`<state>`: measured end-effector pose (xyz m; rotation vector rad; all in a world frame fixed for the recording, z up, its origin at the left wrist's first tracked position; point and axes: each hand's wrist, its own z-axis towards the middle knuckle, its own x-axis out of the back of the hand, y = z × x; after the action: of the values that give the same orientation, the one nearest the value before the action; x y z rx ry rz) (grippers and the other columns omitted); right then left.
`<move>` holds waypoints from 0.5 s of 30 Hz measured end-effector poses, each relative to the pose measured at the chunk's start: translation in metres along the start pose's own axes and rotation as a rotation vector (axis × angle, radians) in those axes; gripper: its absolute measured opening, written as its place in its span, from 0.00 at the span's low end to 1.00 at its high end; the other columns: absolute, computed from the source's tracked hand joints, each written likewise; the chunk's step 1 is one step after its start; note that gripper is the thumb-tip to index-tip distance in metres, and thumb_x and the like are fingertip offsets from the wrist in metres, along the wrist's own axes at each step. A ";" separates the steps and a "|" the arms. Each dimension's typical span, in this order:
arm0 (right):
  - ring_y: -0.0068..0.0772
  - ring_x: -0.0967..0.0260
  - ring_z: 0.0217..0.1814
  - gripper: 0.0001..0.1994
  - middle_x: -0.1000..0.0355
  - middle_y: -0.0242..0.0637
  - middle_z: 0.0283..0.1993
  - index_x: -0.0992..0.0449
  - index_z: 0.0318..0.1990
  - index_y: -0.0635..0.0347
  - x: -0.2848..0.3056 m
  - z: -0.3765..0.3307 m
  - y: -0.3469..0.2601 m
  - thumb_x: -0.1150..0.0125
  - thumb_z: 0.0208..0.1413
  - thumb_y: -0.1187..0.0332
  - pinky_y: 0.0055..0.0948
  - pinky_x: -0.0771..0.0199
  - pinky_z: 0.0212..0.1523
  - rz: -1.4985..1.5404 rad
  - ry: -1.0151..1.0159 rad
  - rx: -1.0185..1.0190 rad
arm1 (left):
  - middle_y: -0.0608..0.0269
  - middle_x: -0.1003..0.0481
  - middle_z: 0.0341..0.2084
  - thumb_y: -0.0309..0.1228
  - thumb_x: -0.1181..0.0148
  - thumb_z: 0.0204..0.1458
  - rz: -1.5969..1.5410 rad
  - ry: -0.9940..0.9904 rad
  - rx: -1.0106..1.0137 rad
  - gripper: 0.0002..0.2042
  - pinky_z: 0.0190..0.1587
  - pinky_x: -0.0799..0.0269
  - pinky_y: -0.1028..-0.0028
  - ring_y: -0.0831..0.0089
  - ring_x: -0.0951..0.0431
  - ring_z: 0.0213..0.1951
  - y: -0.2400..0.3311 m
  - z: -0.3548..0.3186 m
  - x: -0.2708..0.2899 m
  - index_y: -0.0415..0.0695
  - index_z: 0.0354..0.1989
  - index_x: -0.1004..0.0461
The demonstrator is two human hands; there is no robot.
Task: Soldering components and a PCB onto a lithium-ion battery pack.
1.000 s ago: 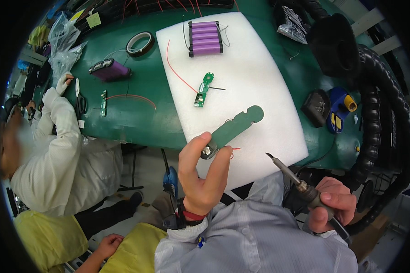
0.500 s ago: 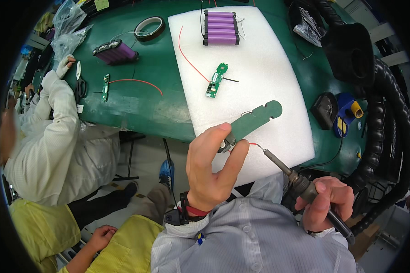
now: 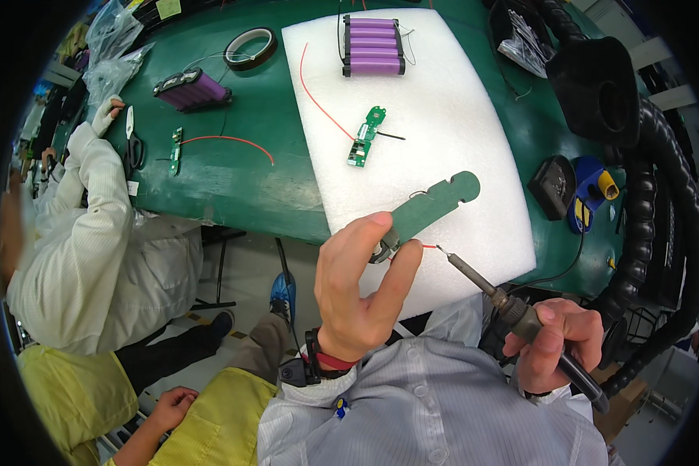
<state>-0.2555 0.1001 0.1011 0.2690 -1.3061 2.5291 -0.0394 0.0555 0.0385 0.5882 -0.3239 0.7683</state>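
My left hand (image 3: 363, 287) grips a battery pack topped by a flat green plate (image 3: 440, 203) with notched edges; the fingers hide most of the pack. A short red wire (image 3: 429, 247) sticks out by my fingertips. My right hand (image 3: 558, 342) is closed round a soldering iron (image 3: 512, 311), its thin tip at or very near the wire's end. Beyond them on the white foam sheet (image 3: 412, 140) lie a small green circuit board (image 3: 366, 137) with a red and a black lead, and a purple battery pack (image 3: 373, 46) in black end frames.
At left are another purple pack (image 3: 192, 89), a second circuit board (image 3: 176, 151), scissors (image 3: 133, 140) and a tape roll (image 3: 250, 50). A black fume hose (image 3: 641, 194) and a blue iron stand (image 3: 589, 194) are at right. A co-worker's sleeve (image 3: 93, 241) rests at the left table edge.
The view has shifted very slightly, moving the table things a little left. The iron's tip has edged slightly left along the red wire. Both hands keep their holds.
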 end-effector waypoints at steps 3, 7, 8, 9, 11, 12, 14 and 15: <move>0.26 0.27 0.13 0.11 0.31 0.35 0.12 0.32 0.32 0.71 -0.001 0.000 0.000 0.35 0.57 0.73 0.25 0.28 0.12 -0.003 0.020 -0.014 | 0.50 0.28 0.54 0.18 0.29 0.40 -0.003 0.002 -0.006 0.15 0.44 0.22 0.65 0.53 0.22 0.49 0.000 0.000 0.000 0.41 0.40 0.16; 0.26 0.27 0.13 0.12 0.31 0.34 0.13 0.32 0.32 0.71 -0.001 -0.001 -0.001 0.35 0.58 0.72 0.25 0.27 0.12 0.006 0.021 -0.048 | 0.50 0.28 0.54 0.18 0.29 0.40 -0.003 0.003 -0.005 0.15 0.45 0.22 0.64 0.53 0.22 0.49 -0.001 0.000 0.000 0.41 0.40 0.16; 0.27 0.26 0.13 0.13 0.31 0.34 0.14 0.33 0.32 0.71 -0.002 -0.001 -0.001 0.35 0.59 0.72 0.25 0.27 0.12 0.005 0.032 -0.052 | 0.50 0.28 0.54 0.18 0.29 0.40 -0.002 0.002 -0.005 0.15 0.45 0.22 0.64 0.53 0.22 0.49 -0.001 -0.001 0.000 0.41 0.40 0.16; 0.27 0.26 0.13 0.13 0.31 0.34 0.14 0.33 0.32 0.71 -0.003 -0.001 -0.003 0.35 0.59 0.72 0.25 0.27 0.12 0.006 0.031 -0.053 | 0.50 0.28 0.54 0.18 0.29 0.40 -0.005 0.002 -0.006 0.15 0.45 0.22 0.64 0.52 0.22 0.49 -0.001 -0.001 0.000 0.41 0.40 0.16; 0.21 0.34 0.10 0.17 0.31 0.39 0.17 0.32 0.37 0.65 -0.005 0.000 -0.008 0.42 0.67 0.57 0.18 0.38 0.11 -0.096 0.008 -0.129 | 0.50 0.28 0.54 0.18 0.29 0.40 -0.012 0.000 -0.007 0.15 0.45 0.22 0.64 0.52 0.22 0.49 -0.001 -0.001 0.000 0.41 0.40 0.16; 0.21 0.34 0.10 0.17 0.31 0.39 0.17 0.32 0.37 0.65 -0.004 -0.001 -0.007 0.42 0.67 0.57 0.18 0.38 0.11 -0.096 0.008 -0.130 | 0.50 0.28 0.54 0.18 0.29 0.40 -0.005 -0.005 -0.006 0.15 0.45 0.22 0.64 0.52 0.22 0.49 -0.001 -0.001 0.000 0.41 0.40 0.16; 0.21 0.33 0.10 0.17 0.30 0.40 0.18 0.32 0.37 0.65 -0.003 -0.002 -0.006 0.42 0.67 0.57 0.18 0.39 0.11 -0.085 0.003 -0.115 | 0.50 0.28 0.54 0.18 0.29 0.41 0.002 -0.010 -0.005 0.15 0.45 0.22 0.64 0.52 0.22 0.49 0.000 0.000 0.001 0.40 0.40 0.16; 0.21 0.33 0.10 0.17 0.30 0.40 0.18 0.32 0.37 0.65 -0.002 -0.001 -0.005 0.42 0.67 0.57 0.18 0.39 0.11 -0.086 0.003 -0.115 | 0.50 0.28 0.54 0.18 0.29 0.41 -0.002 -0.006 -0.005 0.15 0.45 0.22 0.64 0.52 0.22 0.49 -0.001 0.000 0.001 0.40 0.40 0.16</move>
<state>-0.2519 0.1036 0.1038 0.2897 -1.4018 2.3734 -0.0384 0.0553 0.0390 0.5858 -0.3309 0.7637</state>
